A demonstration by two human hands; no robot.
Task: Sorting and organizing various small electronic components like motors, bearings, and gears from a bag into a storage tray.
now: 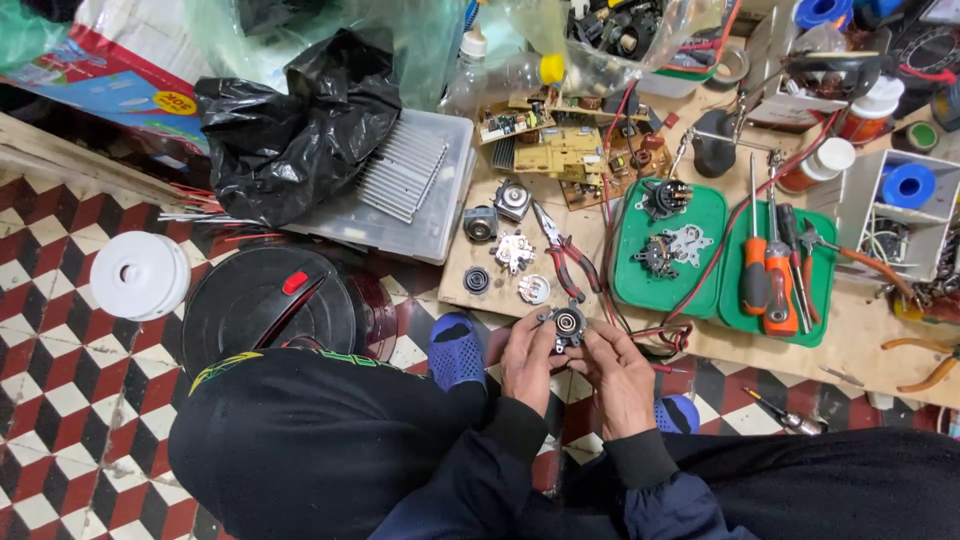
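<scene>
Both hands, left hand (527,357) and right hand (615,370), close together on a small round motor part (566,325) held between them, seemingly inspecting it, so turning it likely needs fingertip care, red-handled pliers (565,255) just beyond.

black bag (300,120) | pliers (562,252) | green trays (700,290) | orange screwdrivers (768,275) | circuit boards (560,150)

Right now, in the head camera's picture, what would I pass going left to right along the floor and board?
White round lid → black round cover with a red button → red-handled pliers → green tray of small parts → orange-handled screwdrivers → white box with blue tape roll.
</scene>
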